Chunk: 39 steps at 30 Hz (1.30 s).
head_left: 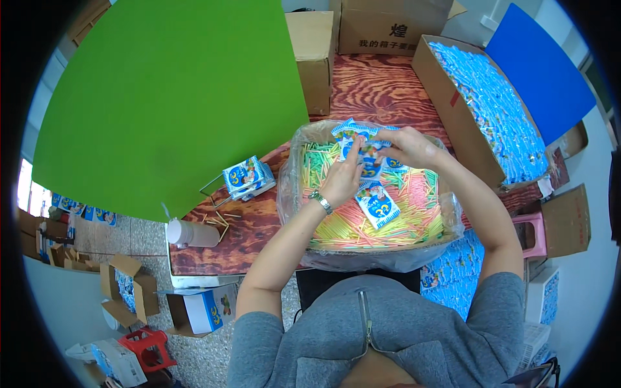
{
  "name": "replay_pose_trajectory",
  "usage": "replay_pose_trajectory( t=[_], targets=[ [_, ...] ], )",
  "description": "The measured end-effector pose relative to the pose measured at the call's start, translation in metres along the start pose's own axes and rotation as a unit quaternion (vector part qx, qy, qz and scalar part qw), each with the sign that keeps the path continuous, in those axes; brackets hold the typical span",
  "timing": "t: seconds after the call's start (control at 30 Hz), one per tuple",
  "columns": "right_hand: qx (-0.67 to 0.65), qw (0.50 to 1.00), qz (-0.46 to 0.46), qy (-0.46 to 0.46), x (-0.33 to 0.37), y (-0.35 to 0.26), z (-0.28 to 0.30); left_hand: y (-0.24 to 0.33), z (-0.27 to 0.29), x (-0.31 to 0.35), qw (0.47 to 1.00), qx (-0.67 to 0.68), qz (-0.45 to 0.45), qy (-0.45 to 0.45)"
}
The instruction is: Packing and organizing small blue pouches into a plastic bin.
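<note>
My left hand (343,179) is closed at the near left side of a cluster of blue-and-white packets (370,169), its index finger stretched along them. From the right, my right hand (412,149) bends over the same cluster with its fingertips pressed on a packet; part of the packets is hidden beneath it. Under both hands stands an open cardboard box (394,248) lined with clear plastic. It is filled with thin pastel sticks (336,223) in yellow, pink and green. Nearer to me, a single packet (378,205) lies tilted on the sticks.
Left of the box, stacked packets (244,178) sit on a wire stand beside a pale bottle (193,233). A large green board (168,97) rises at the far left. At the right stands a long carton (462,116) full of blue packets. Cardboard boxes (394,26) line the back.
</note>
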State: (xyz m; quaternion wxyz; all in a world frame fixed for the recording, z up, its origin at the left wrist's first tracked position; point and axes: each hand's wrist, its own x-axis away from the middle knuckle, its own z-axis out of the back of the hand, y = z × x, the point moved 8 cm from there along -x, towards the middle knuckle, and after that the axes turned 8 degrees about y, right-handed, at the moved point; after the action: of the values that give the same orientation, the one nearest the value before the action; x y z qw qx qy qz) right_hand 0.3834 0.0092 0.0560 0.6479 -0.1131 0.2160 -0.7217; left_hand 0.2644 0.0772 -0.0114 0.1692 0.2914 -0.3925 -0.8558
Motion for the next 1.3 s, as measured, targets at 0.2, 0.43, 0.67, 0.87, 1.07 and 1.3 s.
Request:
replay_pose_trajectory(
  t=[0.2,0.43,0.67,0.87,1.07,1.3],
  targets=[
    [0.115,0.990,-0.076,0.027,0.023,0.070,0.002,-0.003,-0.004,0.005,1.000,0.013,-0.027,0.005],
    [0.210,0.960,-0.084,0.166,0.036,0.032,-0.022,-0.014,0.008,0.024,1.000,-0.004,0.014,-0.004],
    [0.012,0.981,-0.178,-0.073,0.057,0.046,-0.090,-0.015,0.025,0.029,0.998,0.022,0.050,0.021],
    [0.080,0.991,-0.099,0.036,0.063,0.026,-0.069,-0.020,0.028,0.041,0.996,0.017,0.083,-0.009],
    [-0.146,0.972,-0.030,0.180,0.049,-0.025,-0.001,0.013,0.029,0.049,0.982,0.173,0.044,0.068],
    [-0.161,0.972,-0.054,0.166,0.025,-0.024,-0.003,-0.007,0.035,0.039,0.917,0.351,0.191,0.013]
  ],
)
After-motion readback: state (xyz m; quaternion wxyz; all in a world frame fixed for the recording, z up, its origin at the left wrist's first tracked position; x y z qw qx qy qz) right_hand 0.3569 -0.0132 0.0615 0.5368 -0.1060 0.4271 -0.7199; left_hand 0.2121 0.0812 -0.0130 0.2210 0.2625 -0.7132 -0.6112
